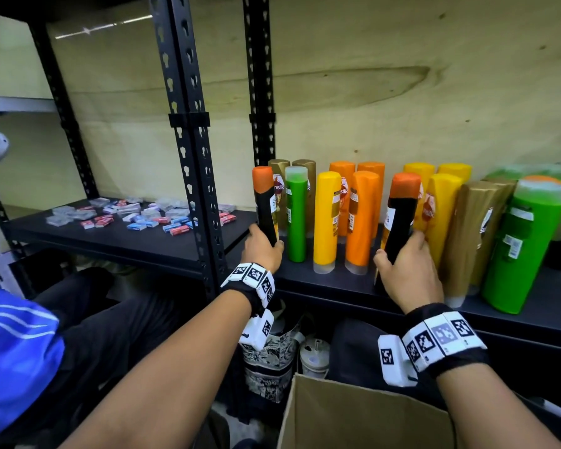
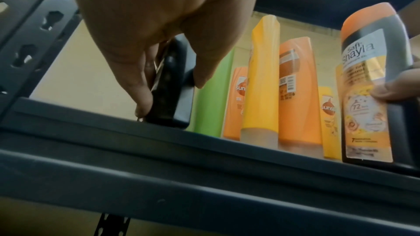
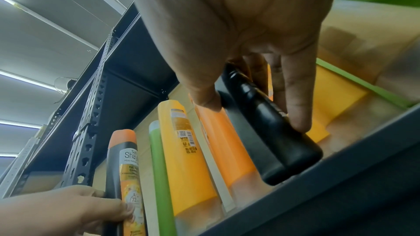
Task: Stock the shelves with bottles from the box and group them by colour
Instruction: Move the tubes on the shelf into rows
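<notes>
My left hand [image 1: 262, 251] has its fingers clamped on a black bottle [image 1: 265, 209] at the shelf's [image 1: 531, 314] left front corner. My right hand [image 1: 408, 270] clamps a second black bottle [image 1: 399, 218] at the front edge, amid orange and yellow bottles.

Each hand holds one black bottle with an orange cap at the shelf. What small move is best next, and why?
Probably carry the right hand's black bottle leftward to stand beside the left hand's matching bottle, since green, yellow and orange bottles now separate the pair.
</notes>
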